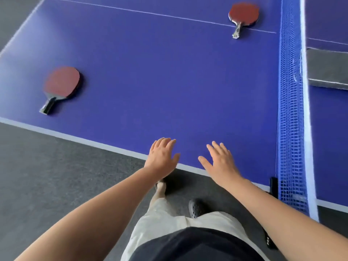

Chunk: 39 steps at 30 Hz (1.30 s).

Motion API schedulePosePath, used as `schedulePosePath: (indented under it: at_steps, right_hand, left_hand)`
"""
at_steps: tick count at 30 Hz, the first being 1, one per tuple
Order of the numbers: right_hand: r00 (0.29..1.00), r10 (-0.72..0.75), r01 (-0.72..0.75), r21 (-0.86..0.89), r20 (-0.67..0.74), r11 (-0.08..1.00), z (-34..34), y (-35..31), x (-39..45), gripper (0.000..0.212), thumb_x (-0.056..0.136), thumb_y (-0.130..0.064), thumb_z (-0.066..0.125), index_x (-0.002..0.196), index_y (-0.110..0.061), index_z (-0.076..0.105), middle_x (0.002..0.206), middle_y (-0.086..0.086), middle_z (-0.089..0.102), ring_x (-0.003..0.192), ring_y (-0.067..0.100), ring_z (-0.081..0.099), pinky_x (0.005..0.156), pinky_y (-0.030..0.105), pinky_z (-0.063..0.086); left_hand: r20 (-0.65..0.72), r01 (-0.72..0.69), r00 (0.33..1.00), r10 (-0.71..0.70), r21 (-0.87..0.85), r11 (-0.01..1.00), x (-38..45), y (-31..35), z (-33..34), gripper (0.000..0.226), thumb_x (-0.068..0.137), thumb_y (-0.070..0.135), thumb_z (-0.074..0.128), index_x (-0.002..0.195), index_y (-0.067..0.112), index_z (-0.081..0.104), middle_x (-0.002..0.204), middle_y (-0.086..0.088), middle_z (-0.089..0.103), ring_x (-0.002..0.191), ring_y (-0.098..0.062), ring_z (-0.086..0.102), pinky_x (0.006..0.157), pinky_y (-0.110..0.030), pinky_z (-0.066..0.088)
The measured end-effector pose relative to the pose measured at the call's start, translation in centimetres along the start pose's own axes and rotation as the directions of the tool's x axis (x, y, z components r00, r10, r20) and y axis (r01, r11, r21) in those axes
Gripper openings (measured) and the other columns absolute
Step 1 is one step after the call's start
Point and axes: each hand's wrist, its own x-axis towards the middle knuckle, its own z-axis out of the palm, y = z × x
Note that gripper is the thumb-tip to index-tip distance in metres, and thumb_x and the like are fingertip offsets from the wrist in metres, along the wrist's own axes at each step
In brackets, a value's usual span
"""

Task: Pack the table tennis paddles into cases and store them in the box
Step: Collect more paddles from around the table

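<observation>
Nothing packed yet, by the look of it. Left hand [162, 156] and right hand [219, 162] hover flat-fingered and empty over the desk [169, 81] edge. Near paddle [61, 84] lies at 10 o'clock, far paddle [243, 15] at 1 o'clock. Grey slab [327, 68] beyond the net [290, 110] may be a case; no box visible.
</observation>
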Motion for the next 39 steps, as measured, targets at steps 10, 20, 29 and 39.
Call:
schedulePosePath:
  at_steps: [10, 20, 29, 39]
  right_hand:
    - [0.969, 0.233, -0.225, 0.095, -0.079, 0.97, -7.0, -2.9, 11.0, 0.068, 0.099, -0.057, 0.034, 0.155, -0.022, 0.02, 0.164, -0.002, 0.007, 0.151, 0.02, 0.0, 0.122, 0.04, 0.011]
    - [0.95, 0.27, -0.255, 0.11, -0.16, 0.961, -17.4, 0.2, 23.2, 0.062, 0.102, -0.046, 0.039, 0.154, -0.019, 0.022, 0.164, 0.001, 0.012, 0.151, 0.024, 0.007, 0.121, 0.041, 0.017]
    - [0.946, 0.23, -0.208, 0.116, -0.227, 0.971, -25.7, 4.4, 36.2, 0.059, 0.101, -0.041, 0.044, 0.152, -0.015, 0.029, 0.161, 0.003, 0.022, 0.149, 0.025, 0.015, 0.118, 0.039, 0.021]
    - [0.86, 0.27, -0.25, 0.104, -0.432, 0.963, -30.4, 6.5, 49.8, 0.062, 0.095, -0.05, 0.05, 0.144, -0.014, 0.039, 0.152, 0.014, 0.034, 0.137, 0.034, 0.032, 0.106, 0.045, 0.035]
  left_hand:
    - [0.144, -0.2, 0.972, 0.183, 0.107, 0.974, 19.6, -2.1, -6.6, 0.059, 0.099, 0.043, 0.042, 0.152, 0.018, 0.029, 0.16, -0.005, 0.024, 0.15, -0.024, 0.009, 0.123, -0.039, 0.003]
    - [0.072, -0.187, 0.982, 0.177, 0.184, 0.965, 36.8, 3.0, -10.4, 0.063, 0.099, 0.049, 0.037, 0.152, 0.016, 0.026, 0.161, -0.006, 0.021, 0.151, -0.025, 0.007, 0.123, -0.041, 0.004]
    - [0.028, -0.18, 0.983, 0.179, 0.241, 0.954, 51.7, 8.0, -9.8, 0.065, 0.101, 0.049, 0.028, 0.157, 0.02, 0.013, 0.166, -0.001, 0.003, 0.152, -0.023, -0.008, 0.123, -0.044, 0.0]
    - [-0.017, -0.182, 0.98, 0.196, 0.305, 0.935, 60.8, 10.0, -8.0, 0.071, 0.097, 0.058, 0.017, 0.157, 0.021, 0.008, 0.166, -0.004, -0.003, 0.152, -0.024, -0.012, 0.121, -0.054, -0.006]
